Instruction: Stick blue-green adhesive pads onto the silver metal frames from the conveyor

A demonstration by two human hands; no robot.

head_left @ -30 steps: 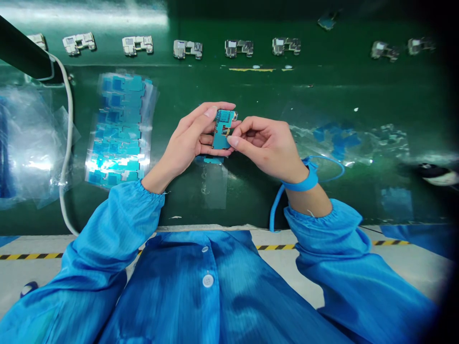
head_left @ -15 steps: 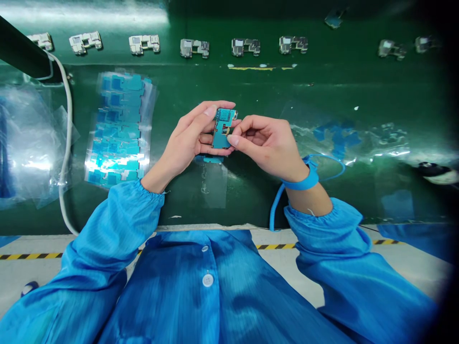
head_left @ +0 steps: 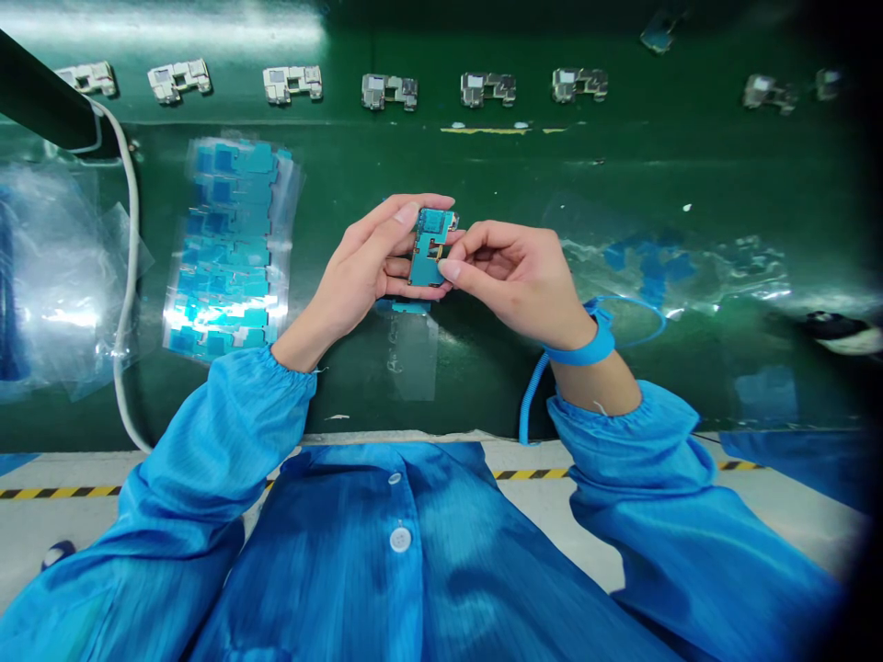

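My left hand (head_left: pixel 372 248) grips a small circuit board (head_left: pixel 426 268) by its edges, thumb along the upper left side and fingers beneath and around it. Blue-green film pieces cover much of the board's upper face, and a notch shows at its right side. At the lower right edge of the board, the thumb and forefinger of my right hand (head_left: pixel 514 276) are pinched together on it. My right wrist wears a blue wrist strap (head_left: pixel 586 348) with a coiled cord. Under my left hand lies a clear film strip (head_left: pixel 414 359) with a blue-green piece at its top.
Left of my hands lies a sheet of blue-green film stickers (head_left: pixel 227 248). Clear plastic bags (head_left: pixel 65 276) and a white cable (head_left: pixel 128 276) are further left. Several metal-shielded circuit boards (head_left: pixel 390 92) line the back belt. A crumpled clear film (head_left: pixel 731 267) rests at the right.
The row of boards at the back has shifted slightly to the right, along with the small blue piece there. My hands and the held circuit board have barely moved.
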